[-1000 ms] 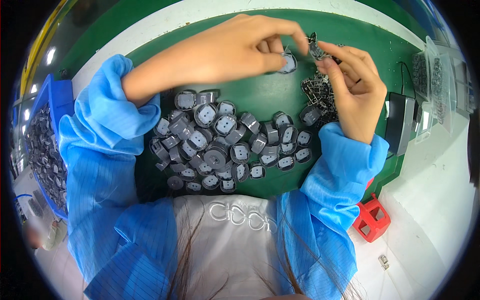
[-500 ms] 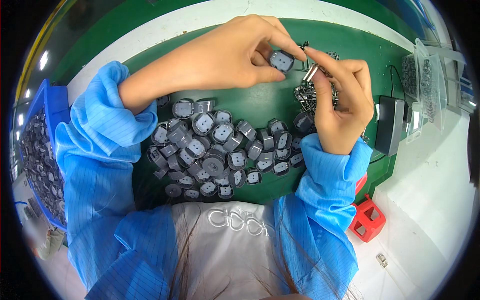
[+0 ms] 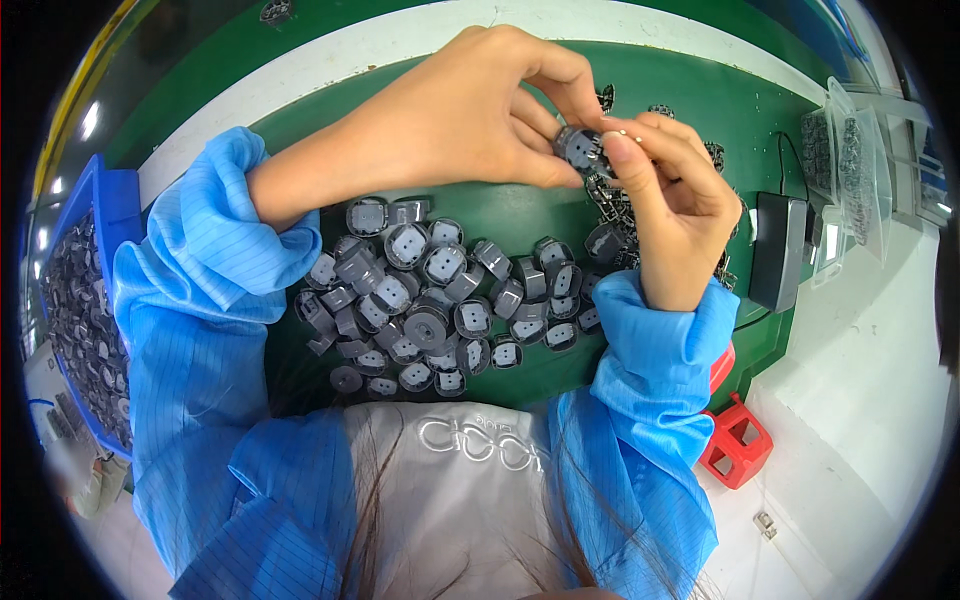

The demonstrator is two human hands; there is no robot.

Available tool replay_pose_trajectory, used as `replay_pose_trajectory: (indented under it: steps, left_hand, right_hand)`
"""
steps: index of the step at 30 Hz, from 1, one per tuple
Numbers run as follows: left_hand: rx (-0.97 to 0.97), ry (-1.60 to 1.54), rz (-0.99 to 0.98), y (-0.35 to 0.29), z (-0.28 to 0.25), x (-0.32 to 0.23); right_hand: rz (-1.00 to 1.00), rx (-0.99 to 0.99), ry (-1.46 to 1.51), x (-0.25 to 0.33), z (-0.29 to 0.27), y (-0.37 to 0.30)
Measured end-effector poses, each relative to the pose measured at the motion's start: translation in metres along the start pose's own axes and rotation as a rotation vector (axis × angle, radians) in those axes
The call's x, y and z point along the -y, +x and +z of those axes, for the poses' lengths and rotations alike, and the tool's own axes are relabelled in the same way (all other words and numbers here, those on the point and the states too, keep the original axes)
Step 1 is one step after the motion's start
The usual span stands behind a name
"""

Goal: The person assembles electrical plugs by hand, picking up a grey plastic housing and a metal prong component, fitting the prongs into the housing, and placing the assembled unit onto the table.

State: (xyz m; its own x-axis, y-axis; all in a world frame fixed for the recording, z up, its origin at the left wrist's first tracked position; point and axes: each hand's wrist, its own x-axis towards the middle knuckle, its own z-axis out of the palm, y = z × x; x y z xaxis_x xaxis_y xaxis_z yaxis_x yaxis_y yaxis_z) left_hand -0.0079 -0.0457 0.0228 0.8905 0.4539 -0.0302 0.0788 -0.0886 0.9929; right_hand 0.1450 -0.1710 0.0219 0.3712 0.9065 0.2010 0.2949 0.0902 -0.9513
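Observation:
My left hand [image 3: 490,110] is closed, thumb and fingers gripping a grey round plastic housing [image 3: 580,150] with a pale, two-holed inner face. Against its right side my right hand [image 3: 680,185] pinches a small metal part [image 3: 628,136]; mostly fingertips cover it. Below the hands, a heap of similar grey housings [image 3: 425,328] lies on the green tabletop [image 3: 500,212], some face up and others on their sides. A pile of small dark metal parts [image 3: 612,200] lies under and beside my right hand.
At far left stands a blue bin [image 3: 122,205] full of dark grey parts. To the right are a black box-shaped device [image 3: 778,250] with a cable and a clear plastic container [image 3: 862,170]. A red stool [image 3: 738,442] stands on the floor. One dark part [image 3: 276,11] sits beyond the table's white edge.
My right hand has brought its metal part against the housing, where the two were apart before. The housing has shifted slightly right and down in my left hand. Beyond the table, a dark part has come farther into view.

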Motion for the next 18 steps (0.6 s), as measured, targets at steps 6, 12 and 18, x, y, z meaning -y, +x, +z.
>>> replay_pose_trajectory:
  steps: [6, 12, 18]
  left_hand:
    - [-0.044, 0.033, 0.042, -0.001, 0.001, 0.003]
    - [-0.041, 0.066, 0.048, -0.001, -0.001, 0.002]
    - [-0.046, 0.075, 0.009, -0.002, 0.001, 0.0]
  right_hand:
    - [-0.09, -0.158, -0.137, 0.003, 0.01, -0.003]
    - [-0.391, -0.129, -0.435, -0.007, 0.01, 0.001]
    - [-0.47, -0.126, -0.469, -0.009, 0.009, 0.005]
